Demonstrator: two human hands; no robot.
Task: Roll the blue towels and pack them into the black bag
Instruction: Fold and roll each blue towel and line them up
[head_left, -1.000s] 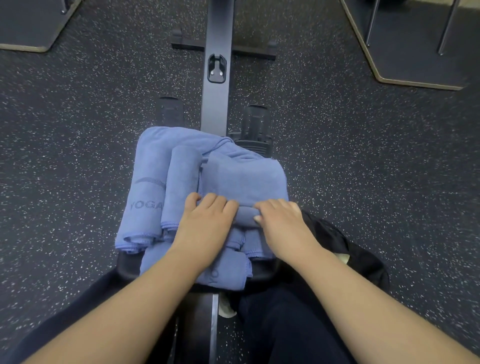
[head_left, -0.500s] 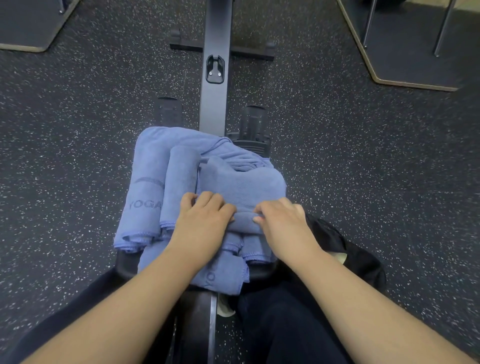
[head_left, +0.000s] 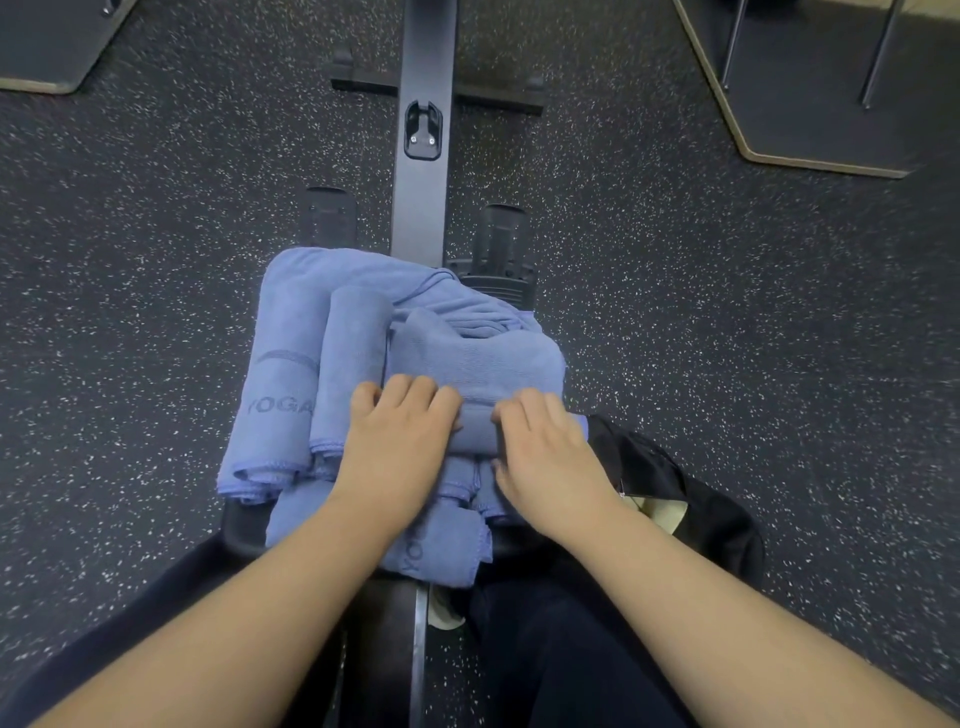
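A pile of blue towels sits on the seat of a rowing machine in front of me. The top towel (head_left: 483, 364) lies on the right, its near edge turned into a small roll. My left hand (head_left: 397, 441) and my right hand (head_left: 540, 447) both curl their fingers over that roll. Two rolled blue towels lie side by side on the left: one printed YOGA (head_left: 275, 410) and a plain one (head_left: 353, 364). Another blue towel (head_left: 441, 551) hangs off the near edge. The black bag (head_left: 691, 499) lies on the floor to the right, partly hidden by my right arm.
The rowing machine's dark rail (head_left: 423, 130) runs away from me, with footrests (head_left: 501, 234) on each side. Speckled black rubber floor (head_left: 727, 338) surrounds it. A platform with metal legs (head_left: 810, 104) stands at the far right, another platform edge (head_left: 47, 62) at the far left.
Both hands have pushed the roll slightly away from me, and the flat part of the top towel has bunched up and grown shorter.
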